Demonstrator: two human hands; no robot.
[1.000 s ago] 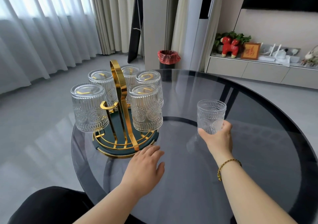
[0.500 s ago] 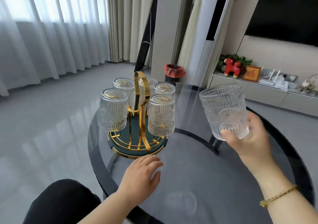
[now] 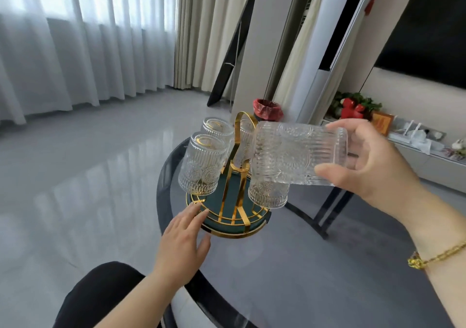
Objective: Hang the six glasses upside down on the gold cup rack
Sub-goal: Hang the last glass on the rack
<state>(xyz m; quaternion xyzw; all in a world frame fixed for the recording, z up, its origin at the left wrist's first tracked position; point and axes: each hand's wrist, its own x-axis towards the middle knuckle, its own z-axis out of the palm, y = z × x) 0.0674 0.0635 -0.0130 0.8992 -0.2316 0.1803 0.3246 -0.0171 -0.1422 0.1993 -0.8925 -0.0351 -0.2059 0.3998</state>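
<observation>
Our right hand point(image 3: 378, 166) grips a ribbed clear glass tumbler point(image 3: 297, 153) sideways above the gold cup rack point(image 3: 237, 176), right of the hung glasses, while our left hand point(image 3: 181, 244) lies open-fingered against its near rim on the dark round glass table point(image 3: 302, 277).

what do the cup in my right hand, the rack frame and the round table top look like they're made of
Cup: clear pressed glass, ribbed with embossed medallions; you see through it.
Rack frame: likely metal with polished gold finish, judging by bright mirror glints; its base tray looks matte dark green.
Table top: apparently smoked tinted glass; the legs show through it.

The tilted glass point(image 3: 297, 153) hides rack glasses behind (count unclear).
</observation>
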